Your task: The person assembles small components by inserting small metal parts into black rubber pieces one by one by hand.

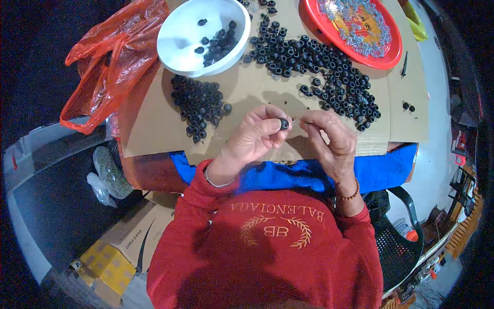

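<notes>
My left hand (252,136) pinches a small round black plastic cap (284,124) between thumb and fingers, above the near part of the cardboard sheet (154,131). Close beside it on the right, my right hand (334,141) has its thumb and forefinger pressed together, level with the cap. Whatever lies between those fingertips is too small to make out. A heap of similar black caps (198,105) lies left of my hands. Beyond my right hand spreads a larger group of ring-topped black caps (309,56).
At the far left stands a white bowl (177,51) with black caps inside. A red dish (309,18) of small silvery metal pieces is far right. A red plastic bag (110,56) hangs at the left edge. Blue cloth (370,170) lines the near edge; a dark basket (396,242) stands below right.
</notes>
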Demonstrator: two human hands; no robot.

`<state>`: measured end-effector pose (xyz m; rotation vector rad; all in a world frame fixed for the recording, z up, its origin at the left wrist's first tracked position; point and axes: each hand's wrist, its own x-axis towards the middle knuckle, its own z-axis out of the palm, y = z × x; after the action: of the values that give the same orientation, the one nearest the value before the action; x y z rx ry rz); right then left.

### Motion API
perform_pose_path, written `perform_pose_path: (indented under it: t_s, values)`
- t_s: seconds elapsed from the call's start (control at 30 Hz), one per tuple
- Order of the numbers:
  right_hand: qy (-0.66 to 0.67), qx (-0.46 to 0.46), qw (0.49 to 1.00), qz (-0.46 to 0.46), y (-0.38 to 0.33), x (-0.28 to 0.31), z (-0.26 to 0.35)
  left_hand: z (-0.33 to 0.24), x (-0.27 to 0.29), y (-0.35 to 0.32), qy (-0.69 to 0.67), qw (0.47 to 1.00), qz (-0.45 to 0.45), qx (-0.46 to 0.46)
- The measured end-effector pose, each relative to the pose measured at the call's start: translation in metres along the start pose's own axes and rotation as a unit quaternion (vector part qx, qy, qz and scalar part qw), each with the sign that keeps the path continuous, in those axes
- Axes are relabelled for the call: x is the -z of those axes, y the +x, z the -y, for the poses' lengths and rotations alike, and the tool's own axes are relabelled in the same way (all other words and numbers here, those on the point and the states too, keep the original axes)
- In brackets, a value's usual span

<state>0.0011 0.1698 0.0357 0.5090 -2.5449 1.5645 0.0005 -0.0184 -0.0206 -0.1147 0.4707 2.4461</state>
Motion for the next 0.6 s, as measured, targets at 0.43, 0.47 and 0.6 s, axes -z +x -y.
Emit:
perform_pose_path:
  t_s: [0.43, 0.47, 0.6]
  values:
    - [0.13, -0.093, 0.986, 0.036, -0.007, 0.011, 0.011, -0.001, -0.01, -0.001, 0.024, 0.999, -0.028, 0.005]
    - [0.13, -0.093, 0.986, 0.036, -0.008, 0.01, 0.01, 0.0, -0.011, -0.001, 0.025, 0.999, -0.029, -0.003]
    - [0.064, 0.039, 0.997, 0.0, -0.003, 0.006, 0.013, 0.004, -0.011, -0.001, 0.016, 0.999, -0.021, -0.02]
